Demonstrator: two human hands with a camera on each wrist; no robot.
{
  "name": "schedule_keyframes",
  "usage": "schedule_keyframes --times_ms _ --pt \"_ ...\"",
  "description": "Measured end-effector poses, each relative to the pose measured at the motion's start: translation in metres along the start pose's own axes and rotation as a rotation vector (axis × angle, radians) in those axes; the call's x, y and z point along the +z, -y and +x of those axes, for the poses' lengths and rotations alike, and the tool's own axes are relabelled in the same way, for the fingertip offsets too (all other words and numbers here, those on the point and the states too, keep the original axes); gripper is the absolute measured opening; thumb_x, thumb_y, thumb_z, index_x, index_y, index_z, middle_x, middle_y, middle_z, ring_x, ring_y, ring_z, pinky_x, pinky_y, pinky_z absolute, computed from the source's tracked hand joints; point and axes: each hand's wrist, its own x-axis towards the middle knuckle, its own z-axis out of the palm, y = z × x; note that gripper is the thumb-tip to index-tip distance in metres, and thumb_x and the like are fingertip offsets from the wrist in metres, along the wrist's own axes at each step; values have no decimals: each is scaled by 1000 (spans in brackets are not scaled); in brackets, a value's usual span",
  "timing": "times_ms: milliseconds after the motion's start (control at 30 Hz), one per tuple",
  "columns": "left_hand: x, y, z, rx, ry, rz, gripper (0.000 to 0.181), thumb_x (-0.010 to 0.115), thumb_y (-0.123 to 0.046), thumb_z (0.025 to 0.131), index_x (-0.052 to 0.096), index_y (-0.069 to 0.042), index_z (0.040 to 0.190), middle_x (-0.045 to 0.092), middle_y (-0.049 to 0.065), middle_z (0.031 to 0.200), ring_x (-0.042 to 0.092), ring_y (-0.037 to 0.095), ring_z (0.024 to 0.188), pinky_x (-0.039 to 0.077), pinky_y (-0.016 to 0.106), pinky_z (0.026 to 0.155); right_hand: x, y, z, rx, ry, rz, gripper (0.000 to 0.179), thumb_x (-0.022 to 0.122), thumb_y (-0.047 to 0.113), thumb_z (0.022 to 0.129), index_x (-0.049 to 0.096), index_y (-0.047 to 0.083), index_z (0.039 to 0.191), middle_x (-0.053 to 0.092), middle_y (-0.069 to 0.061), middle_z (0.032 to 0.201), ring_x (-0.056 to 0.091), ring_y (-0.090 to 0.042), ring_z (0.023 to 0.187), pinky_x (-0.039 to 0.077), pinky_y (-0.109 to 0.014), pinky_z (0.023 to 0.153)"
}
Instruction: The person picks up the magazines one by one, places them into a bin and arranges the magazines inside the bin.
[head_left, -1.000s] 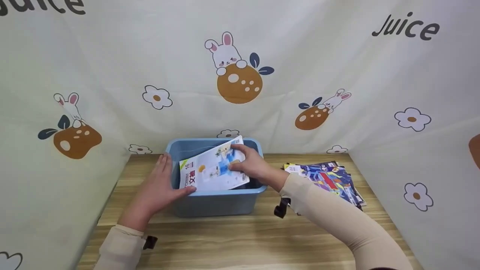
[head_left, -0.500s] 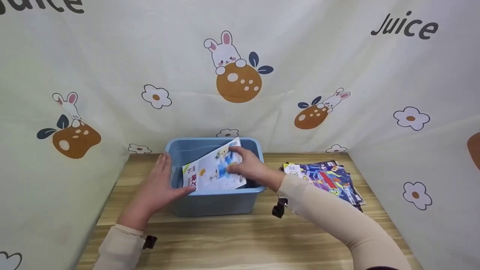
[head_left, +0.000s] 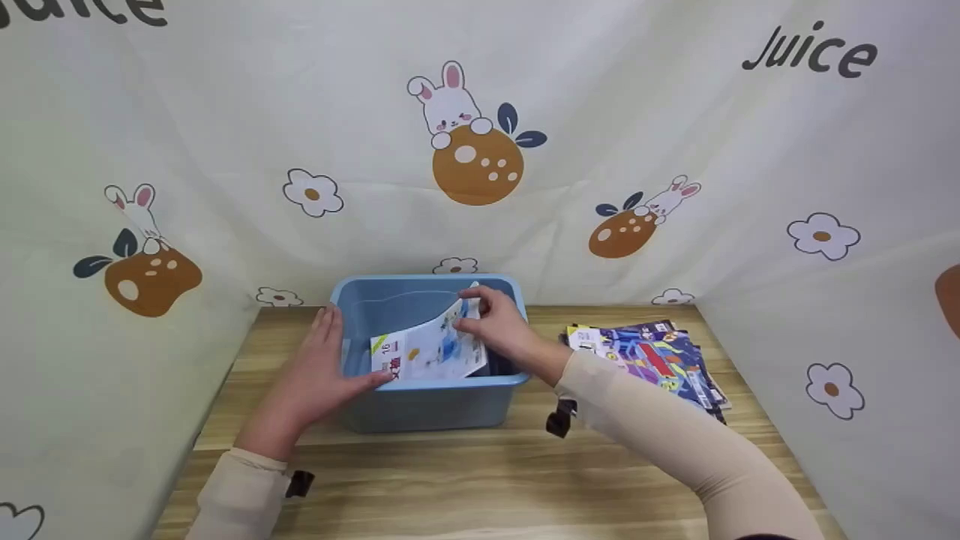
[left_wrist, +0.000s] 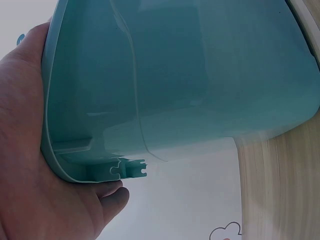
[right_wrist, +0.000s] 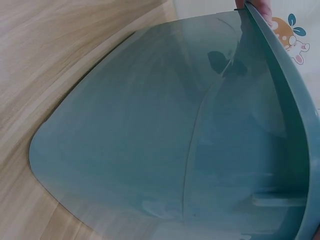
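A light blue plastic bin [head_left: 435,409] stands on the wooden table. My left hand [head_left: 315,375] grips its front left corner, thumb over the front rim and fingers along the left side. The left wrist view shows that hand [left_wrist: 30,150] around the rim of the bin [left_wrist: 200,75]. Inside the bin, a white magazine [head_left: 424,352] with a blue picture leans at a slant, its cover bowed. My right hand [head_left: 502,326] pinches its upper right part between thumb and fingers. In the right wrist view the bin's outer wall [right_wrist: 140,125] hides the magazine and right hand.
To the right of the bin lies a loose stack of colourful magazines [head_left: 656,360], partly behind the right forearm. A printed cloth [head_left: 360,120] with rabbits and oranges surrounds the wooden table [head_left: 450,480] at the back and sides.
The white magazine has gone lower into the bin and slightly right, and its cover has bowed. My right hand has stayed at its upper right part. My left hand has kept its place.
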Motion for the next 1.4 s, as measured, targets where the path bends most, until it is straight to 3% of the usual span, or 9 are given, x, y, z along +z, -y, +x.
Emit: schedule_keyframes --times_ms 100,333,600,767,900,1067,1267,1400 --pt "0 0 1 3 3 1 151 65 -97 81 6 7 173 5 30 182 7 51 168 26 75 125 -1 2 -1 -15 -55 -9 41 83 12 96 74 3 135 52 -3 92 49 -15 79 43 -27 70" --pt "0 1 1 0 10 -6 152 65 -97 81 4 7 174 3 29 182 5 50 168 22 73 127 -15 7 -6 -35 -62 53 30 80 14 100 73 3 128 60 -8 104 53 -18 89 47 -29 77" --pt "-4 -2 2 -12 9 -6 152 64 -98 80 2 5 174 2 29 182 6 52 167 23 75 125 -65 -5 -16 -122 -164 51 17 77 10 102 74 2 116 61 -4 98 55 -19 87 48 -27 75" --pt "-3 -1 1 -12 1 -10 152 64 -98 80 2 4 175 2 28 183 6 51 168 24 76 124 -108 -33 -28 -138 -193 -32 20 79 13 101 74 1 117 62 -7 100 57 -21 89 48 -25 76" --pt "0 1 -1 -4 0 -15 153 64 -98 80 2 5 174 2 28 182 6 50 168 25 74 126 -145 -63 -46 -90 -134 -129 32 80 25 104 70 4 126 61 -10 114 57 -23 98 51 -26 80" --pt "2 2 -3 8 6 -11 152 64 -98 81 3 7 174 2 29 182 6 50 168 25 73 126 -186 -108 -68 -43 -126 -305 47 82 32 103 63 7 138 55 -13 130 57 -26 103 53 -30 82" --pt "0 1 -2 5 8 -6 152 63 -98 81 2 6 174 1 28 182 5 50 168 24 72 127 -224 -156 -89 65 -155 -469 67 83 36 102 53 -1 150 47 -26 145 58 -44 121 56 -57 100" --pt "-2 1 -1 -6 14 -11 153 63 -99 80 1 4 174 1 28 183 5 50 168 24 74 125 -241 -179 -100 219 -164 -507 86 81 46 103 42 -4 160 38 -35 156 49 -56 139 47 -73 114"
